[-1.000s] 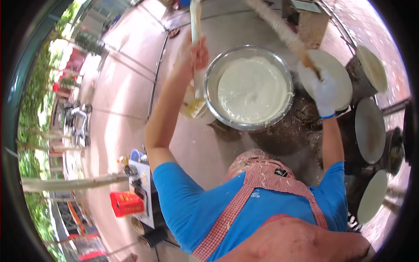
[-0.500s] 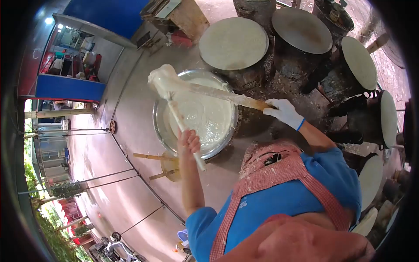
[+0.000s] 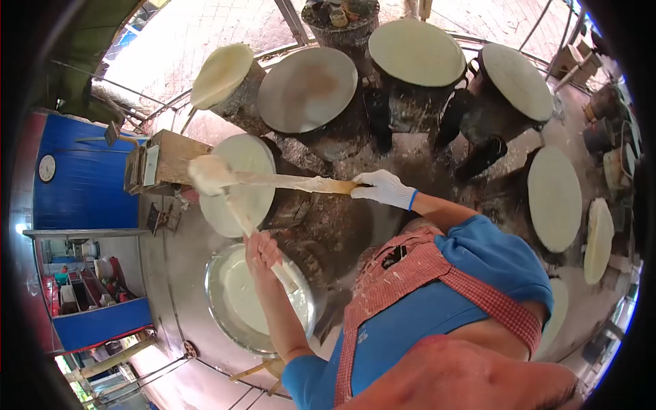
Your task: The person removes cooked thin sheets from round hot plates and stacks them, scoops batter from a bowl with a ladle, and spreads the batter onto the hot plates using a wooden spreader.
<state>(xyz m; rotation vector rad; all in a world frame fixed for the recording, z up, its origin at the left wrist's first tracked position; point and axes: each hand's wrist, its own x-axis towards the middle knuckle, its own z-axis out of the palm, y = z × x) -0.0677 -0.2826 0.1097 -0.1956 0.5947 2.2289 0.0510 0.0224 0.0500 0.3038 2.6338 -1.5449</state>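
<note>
The bare left hand (image 3: pixel 263 249) is closed around a white stick (image 3: pixel 240 215), and the right hand (image 3: pixel 389 190), in a white glove, grips the brown end of a long stick (image 3: pixel 287 181). Far to the left, a round clock (image 3: pixel 46 168) is on a blue wall (image 3: pixel 78 198). Next comes a wooden box (image 3: pixel 181 156). A big, sticky lump of dough (image 3: pixel 212 174) is on the far end of the long stick, and the top of the white stick meets it. Behind the lump is a round pan (image 3: pixel 242 208) with a pale top. Below it, a shiny bowl (image 3: pixel 214 295) has wet white batter (image 3: pixel 239 294) in it, and the low end of the white stick is over the bowl. Farther right, up top, a gray plate (image 3: pixel 307 89) has a brown patch. Then come a yellowish round top (image 3: pixel 417 53), a pale tilted one (image 3: pixel 517 82) and, lower down, another pale round (image 3: pixel 555 198).
</note>
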